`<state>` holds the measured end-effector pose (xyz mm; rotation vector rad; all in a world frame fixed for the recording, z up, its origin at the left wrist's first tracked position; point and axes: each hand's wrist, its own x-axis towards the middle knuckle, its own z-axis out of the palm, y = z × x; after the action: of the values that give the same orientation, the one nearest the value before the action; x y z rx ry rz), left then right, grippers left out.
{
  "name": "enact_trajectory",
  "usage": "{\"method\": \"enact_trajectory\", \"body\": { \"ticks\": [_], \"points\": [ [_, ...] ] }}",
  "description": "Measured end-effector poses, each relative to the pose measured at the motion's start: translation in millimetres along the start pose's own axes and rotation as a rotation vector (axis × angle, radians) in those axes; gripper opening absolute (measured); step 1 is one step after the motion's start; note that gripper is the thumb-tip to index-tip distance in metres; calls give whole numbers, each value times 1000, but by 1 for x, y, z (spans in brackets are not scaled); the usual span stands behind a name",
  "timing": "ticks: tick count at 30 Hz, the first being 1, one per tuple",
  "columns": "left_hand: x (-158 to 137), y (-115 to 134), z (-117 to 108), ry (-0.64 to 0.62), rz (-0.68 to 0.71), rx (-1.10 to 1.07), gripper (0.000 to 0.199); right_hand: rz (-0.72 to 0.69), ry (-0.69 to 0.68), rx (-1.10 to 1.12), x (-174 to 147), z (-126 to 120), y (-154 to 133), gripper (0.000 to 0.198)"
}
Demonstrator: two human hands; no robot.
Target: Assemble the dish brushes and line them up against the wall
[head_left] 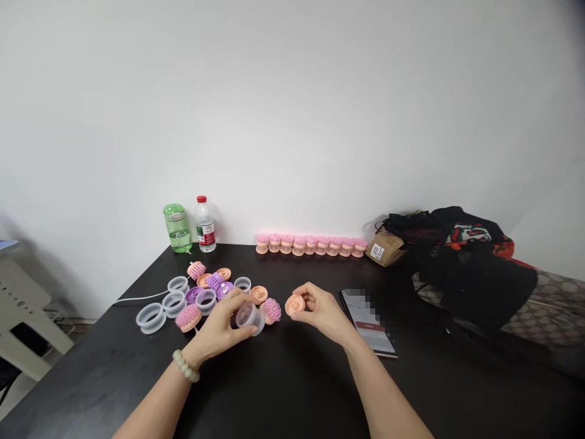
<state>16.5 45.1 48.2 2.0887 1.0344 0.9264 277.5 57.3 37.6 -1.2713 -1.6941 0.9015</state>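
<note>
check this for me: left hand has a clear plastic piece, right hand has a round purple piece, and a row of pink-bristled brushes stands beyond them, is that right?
Not quite: the round piece in the right hand is peach, not purple, as the head view shows. The left hand does hold a clear plastic piece, and the row of pink-bristled brushes does stand beyond.

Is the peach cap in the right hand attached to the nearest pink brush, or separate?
Separate: dark table shows between the peach cap and that pink brush.

There are twelve pink brushes [188,316], six clear rings [152,327] and two bottles [205,233].
</note>
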Motion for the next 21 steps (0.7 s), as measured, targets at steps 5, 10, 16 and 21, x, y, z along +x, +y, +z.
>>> {"method": "enact_trajectory", "body": {
  "ticks": [5,10,16,21],
  "points": [
    [-3,1,0,-84,117,319,43,48,-92,-94,2,3,11,28],
    [-6,-6,2,-135,176,489,54,9,-163,-211,1,15,13,28],
    [-7,-10,-1,-133,169,630,63,-55,-193,-312,0,30,20,76],
    [-8,-14,-13,-117,99,814,108,-49,-294,-422,3,54,26,114]
  ]
}}
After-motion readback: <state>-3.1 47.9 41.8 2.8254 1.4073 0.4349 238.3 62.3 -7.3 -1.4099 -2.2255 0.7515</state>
